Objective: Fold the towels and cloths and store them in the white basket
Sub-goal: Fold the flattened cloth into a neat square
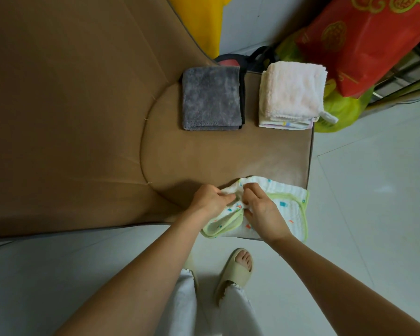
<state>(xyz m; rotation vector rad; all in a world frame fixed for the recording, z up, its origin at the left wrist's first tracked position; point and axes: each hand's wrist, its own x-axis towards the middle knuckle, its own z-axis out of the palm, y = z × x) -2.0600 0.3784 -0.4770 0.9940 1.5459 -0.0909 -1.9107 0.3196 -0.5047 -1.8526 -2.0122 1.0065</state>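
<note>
A white cloth with green trim and small coloured prints (290, 207) lies at the near right corner of the brown sofa seat (216, 154). My left hand (210, 198) pinches a bunched fold at its top edge. Close beside it, my right hand (262, 209) pinches the same fold, resting over the cloth's middle. A folded grey towel (210, 98) sits at the far edge of the seat. To its right is a folded pale pink towel (292, 93) stacked on another folded cloth. No white basket is in view.
A red bag (364, 40) and a green plastic bag (340, 110) stand on the floor right of the sofa. A yellow object (197, 20) is behind it. A dark bag with handles (255, 59) peeks out behind the towels. White tiled floor (374, 190) surrounds my slippered feet.
</note>
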